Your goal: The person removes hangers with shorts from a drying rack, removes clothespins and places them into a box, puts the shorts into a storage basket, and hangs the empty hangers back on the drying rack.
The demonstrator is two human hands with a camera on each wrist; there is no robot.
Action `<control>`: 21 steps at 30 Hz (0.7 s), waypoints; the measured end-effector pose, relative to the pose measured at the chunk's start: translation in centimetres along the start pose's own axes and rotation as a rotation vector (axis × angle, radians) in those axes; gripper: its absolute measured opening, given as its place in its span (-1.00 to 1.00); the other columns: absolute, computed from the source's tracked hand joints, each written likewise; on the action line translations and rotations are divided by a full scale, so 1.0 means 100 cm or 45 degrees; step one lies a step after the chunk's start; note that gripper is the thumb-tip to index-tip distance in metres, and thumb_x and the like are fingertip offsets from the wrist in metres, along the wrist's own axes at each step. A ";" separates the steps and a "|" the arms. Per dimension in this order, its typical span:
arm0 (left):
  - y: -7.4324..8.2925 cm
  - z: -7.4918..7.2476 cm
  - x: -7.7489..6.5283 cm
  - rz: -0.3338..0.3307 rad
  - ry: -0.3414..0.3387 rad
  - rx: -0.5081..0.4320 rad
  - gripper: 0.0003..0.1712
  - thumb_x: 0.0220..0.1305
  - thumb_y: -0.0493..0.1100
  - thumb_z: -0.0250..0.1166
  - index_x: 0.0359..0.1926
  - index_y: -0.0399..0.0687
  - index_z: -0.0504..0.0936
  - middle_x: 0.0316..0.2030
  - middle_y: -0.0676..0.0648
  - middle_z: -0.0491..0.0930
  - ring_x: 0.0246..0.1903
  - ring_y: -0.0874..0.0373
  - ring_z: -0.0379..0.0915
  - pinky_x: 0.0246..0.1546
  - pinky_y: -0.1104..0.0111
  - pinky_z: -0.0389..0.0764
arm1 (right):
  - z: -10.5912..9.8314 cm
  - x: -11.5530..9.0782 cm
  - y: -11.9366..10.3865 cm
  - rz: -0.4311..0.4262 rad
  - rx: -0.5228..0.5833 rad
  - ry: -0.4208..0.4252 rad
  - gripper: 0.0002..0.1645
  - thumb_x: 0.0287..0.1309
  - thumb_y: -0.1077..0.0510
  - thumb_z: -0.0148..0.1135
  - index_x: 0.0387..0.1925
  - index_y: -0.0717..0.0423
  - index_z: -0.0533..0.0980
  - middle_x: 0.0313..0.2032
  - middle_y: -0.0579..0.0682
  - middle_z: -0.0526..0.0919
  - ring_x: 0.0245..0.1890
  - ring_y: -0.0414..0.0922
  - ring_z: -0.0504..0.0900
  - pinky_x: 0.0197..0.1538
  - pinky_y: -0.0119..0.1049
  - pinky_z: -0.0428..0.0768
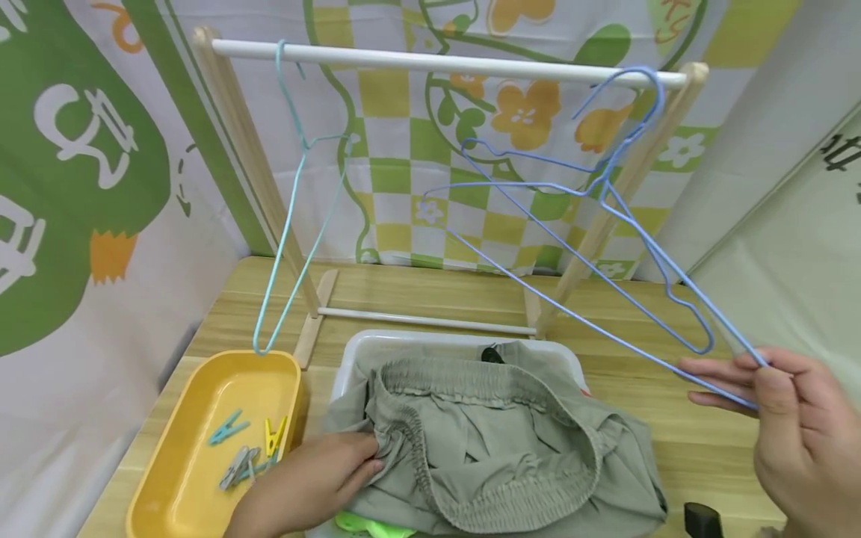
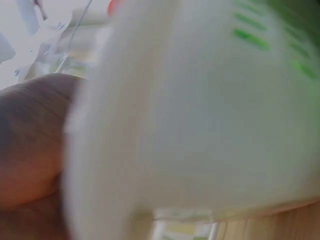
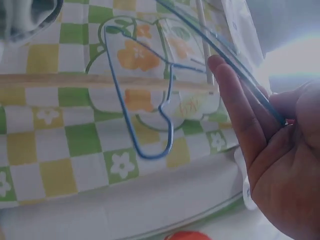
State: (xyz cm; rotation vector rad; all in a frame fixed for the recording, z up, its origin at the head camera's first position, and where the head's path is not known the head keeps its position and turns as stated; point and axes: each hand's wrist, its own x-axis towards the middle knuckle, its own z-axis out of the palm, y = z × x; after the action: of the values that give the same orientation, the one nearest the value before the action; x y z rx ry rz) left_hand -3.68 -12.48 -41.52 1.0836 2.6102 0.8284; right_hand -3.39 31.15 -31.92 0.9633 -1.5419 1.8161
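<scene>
At the right of the head view, my right hand (image 1: 800,418) grips one end of a blue clothes hanger (image 1: 740,340) between thumb and fingers. The held hanger slants up to the left, its hook close to the white rail (image 1: 430,62). A second blue hanger (image 1: 704,350) overlaps it, with both hooks bunched at the rail's right end. Below, my left hand (image 1: 323,474) has its fingers curled into the side of grey-green elastic-waist pants (image 1: 498,433), bunched over a white basket (image 1: 464,336). A blurred pale surface hides most of the left wrist view.
A mint hanger (image 1: 296,187) hangs near the rack's left post (image 1: 249,149). The yellow tray (image 1: 181,396) at left holds several clothespins (image 1: 235,467). Bright green cloth (image 1: 373,527) shows under the pants. A black object (image 1: 702,519) lies at the lower right.
</scene>
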 end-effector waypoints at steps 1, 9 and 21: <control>0.001 0.002 0.001 0.001 -0.016 0.023 -0.74 0.59 -0.08 0.15 -0.37 0.19 0.45 -0.46 0.31 0.31 -0.46 0.39 0.28 -0.40 0.43 0.47 | 0.002 0.004 0.001 -0.001 -0.044 -0.006 -0.74 0.47 0.58 -0.34 -0.04 0.79 0.28 -0.10 0.41 0.70 -0.02 0.05 0.75 -0.07 -0.35 0.70; 0.004 0.018 0.008 0.026 -0.047 0.263 -0.77 0.49 -0.02 0.26 -0.37 0.11 0.54 -0.39 0.20 0.47 -0.33 0.26 0.50 -0.29 0.27 0.61 | 0.013 0.029 0.009 0.046 -0.217 0.012 -0.74 0.43 0.61 -0.32 -0.08 0.74 0.33 -0.16 0.28 0.75 -0.10 -0.04 0.78 -0.16 -0.39 0.70; 0.005 0.019 0.007 0.006 0.011 0.261 -0.78 0.45 -0.03 0.29 -0.37 0.10 0.52 -0.39 0.18 0.49 -0.34 0.26 0.49 -0.30 0.28 0.60 | 0.016 0.043 0.033 0.118 -0.322 -0.071 -0.77 0.46 0.57 -0.25 -0.01 0.72 0.29 -0.13 0.25 0.75 -0.12 -0.06 0.78 -0.16 -0.37 0.71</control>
State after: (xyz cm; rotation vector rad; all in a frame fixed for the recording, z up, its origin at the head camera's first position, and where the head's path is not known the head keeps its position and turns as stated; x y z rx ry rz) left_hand -3.14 -10.91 -42.81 1.1388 2.7482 0.5763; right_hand -8.23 28.88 -30.22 0.8395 -1.8264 1.6164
